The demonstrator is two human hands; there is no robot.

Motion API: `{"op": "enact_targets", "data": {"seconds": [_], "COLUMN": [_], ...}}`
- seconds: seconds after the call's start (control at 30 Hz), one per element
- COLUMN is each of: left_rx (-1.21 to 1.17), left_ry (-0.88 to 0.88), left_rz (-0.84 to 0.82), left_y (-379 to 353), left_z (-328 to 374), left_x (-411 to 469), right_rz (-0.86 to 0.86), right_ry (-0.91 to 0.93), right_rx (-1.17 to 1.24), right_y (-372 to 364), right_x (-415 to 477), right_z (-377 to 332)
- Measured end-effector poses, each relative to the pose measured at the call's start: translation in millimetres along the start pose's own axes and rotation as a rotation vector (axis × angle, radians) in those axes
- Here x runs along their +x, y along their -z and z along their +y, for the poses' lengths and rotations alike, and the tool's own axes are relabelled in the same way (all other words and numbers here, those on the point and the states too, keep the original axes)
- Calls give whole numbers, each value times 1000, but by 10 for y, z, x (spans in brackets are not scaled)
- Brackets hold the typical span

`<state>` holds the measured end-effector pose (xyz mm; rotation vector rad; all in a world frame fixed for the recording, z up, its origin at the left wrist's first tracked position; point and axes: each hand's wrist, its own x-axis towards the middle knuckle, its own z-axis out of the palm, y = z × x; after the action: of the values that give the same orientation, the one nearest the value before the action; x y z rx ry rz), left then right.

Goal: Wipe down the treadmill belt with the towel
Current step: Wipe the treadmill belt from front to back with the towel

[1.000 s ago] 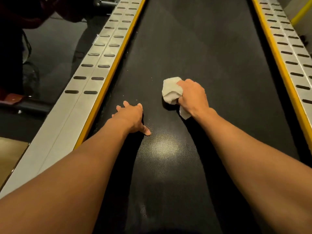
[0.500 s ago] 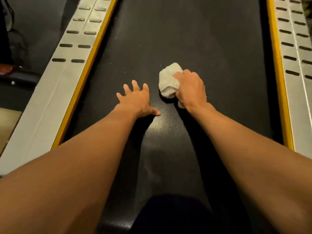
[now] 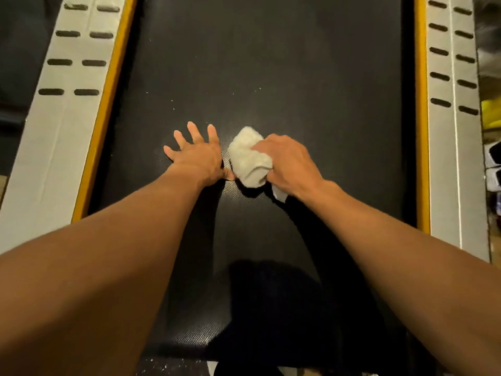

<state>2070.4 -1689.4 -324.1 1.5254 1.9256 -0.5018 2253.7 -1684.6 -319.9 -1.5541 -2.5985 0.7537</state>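
Your right grip (image 3: pixel 288 164) clutches the bunched towel (image 3: pixel 249 158) on the belt (image 3: pixel 298 77); left grip (image 3: pixel 199 156) lies flat, splayed. Risk: the small wad skips strips, leaving the specks (image 3: pixel 172 107) ahead.

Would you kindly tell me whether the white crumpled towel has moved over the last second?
Yes: the white crumpled towel has moved toward the person, now nearer than the left grey rail's last dark slots.

Slotted L rail (image 3: pixel 62 126), R rail (image 3: pixel 455 158), yellow edge strip (image 3: pixel 104 104)
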Motion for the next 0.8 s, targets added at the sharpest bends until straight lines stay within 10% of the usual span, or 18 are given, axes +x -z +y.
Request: {"op": "enact_targets", "data": {"seconds": [0.27,0.47,0.63,0.8], "left_rx": [39,45,16,-73], "left_ry": [-13,-2,23,-29], "left_rz": [26,35,18,117], "left_y": [-30,-10,2,35], "left_z": [-25,-37,-13,314], "left_x": [52,23,4,-34], "right_rz": [335,-133,250,156], "right_ry": [-425,167,-208,-255], "right_rx": [-126,24,-207,-124], "right_y": [493,5,481,339], "right_x": [672,70,586,185], "right_z": [844,86,857,806]}}
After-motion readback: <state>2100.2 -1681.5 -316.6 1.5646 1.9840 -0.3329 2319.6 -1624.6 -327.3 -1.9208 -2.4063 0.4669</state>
